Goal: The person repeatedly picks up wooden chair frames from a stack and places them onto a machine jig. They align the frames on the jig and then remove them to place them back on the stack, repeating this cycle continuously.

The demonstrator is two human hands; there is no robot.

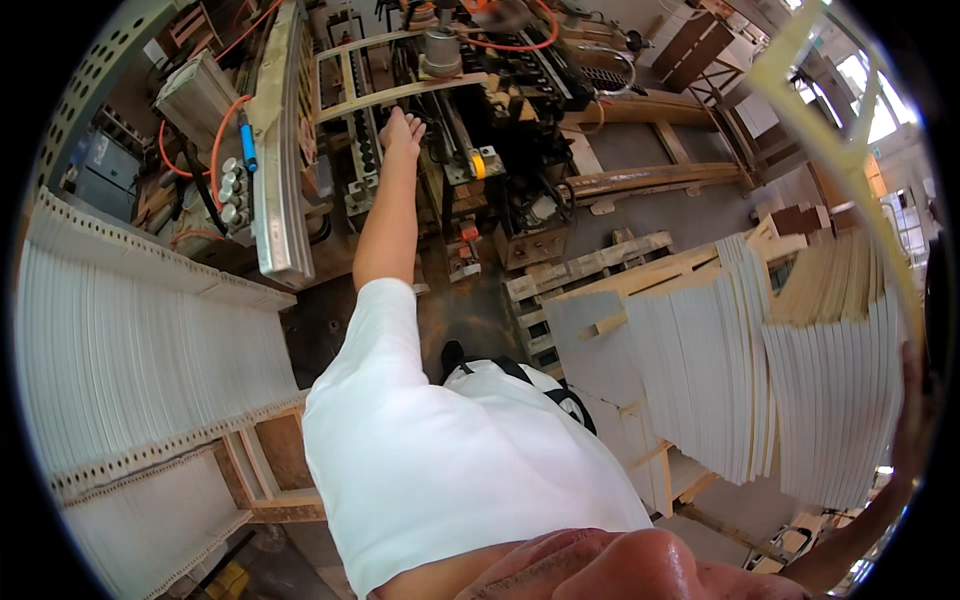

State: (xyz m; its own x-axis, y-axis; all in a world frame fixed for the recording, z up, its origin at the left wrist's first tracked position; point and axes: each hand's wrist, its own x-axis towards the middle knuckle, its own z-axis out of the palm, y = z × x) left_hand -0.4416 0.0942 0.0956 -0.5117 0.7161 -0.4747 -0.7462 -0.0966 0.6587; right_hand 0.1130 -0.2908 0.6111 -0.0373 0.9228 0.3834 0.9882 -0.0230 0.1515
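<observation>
My left hand (402,132) reaches forward over a machine bed with dark rails, fingers stretched out and nothing in it. It is just below a pale wooden bar (400,97) lying across the rails; whether the fingertips touch the machine I cannot tell. Beyond the bar stands a grey metal cylinder (441,50). Raised at the far right edge, my right hand (910,410) is at the lower end of a pale wooden frame (858,160) with cross pieces, and appears closed on it. Shadow and the picture's rim hide most of its fingers.
Tall stacks of white-edged panels stand on the left (150,350) and the right (700,370). A wooden pallet (590,265) lies near the machine. An orange hose (217,140) and a blue-handled tool (247,145) hang by a metal-edged beam (283,215).
</observation>
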